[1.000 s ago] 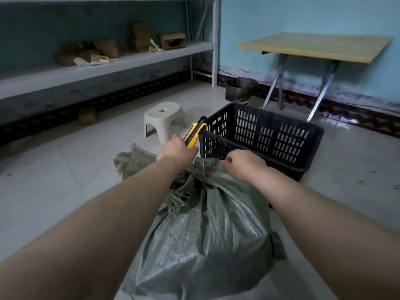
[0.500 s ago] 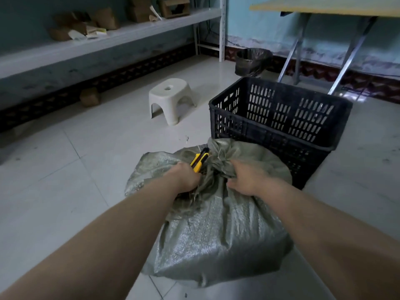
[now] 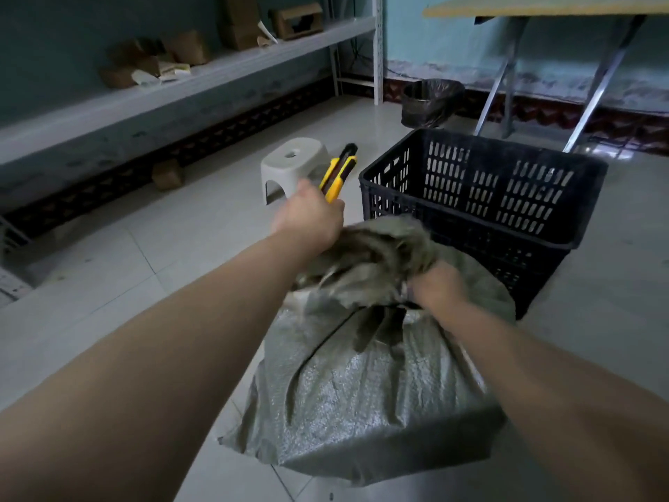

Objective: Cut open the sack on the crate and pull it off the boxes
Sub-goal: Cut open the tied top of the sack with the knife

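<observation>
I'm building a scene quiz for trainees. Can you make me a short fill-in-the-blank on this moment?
1. The left hand holds a yellow ____.
2. The right hand grips the bunched top of the grey ____.
3. The black crate beyond it looks ____ inside.
4. The white ____ stands left of the crate.

Missing: utility knife; sack; empty; stool

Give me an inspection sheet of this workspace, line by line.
Surface: pale tiled floor, bare around the work.
Job's things: grey woven sack, bulging, neck bunched; black slotted crate behind it; boxes not visible.
Clutter: white step stool; small cardboard box by the wall.
Grippers: left hand holds a yellow utility knife raised above the sack; right hand grips the sack's neck.
Cables: dark wires in the corner behind the shelf post.
Surroundings: shelf with cardboard boxes, folding table, lined bin.
</observation>
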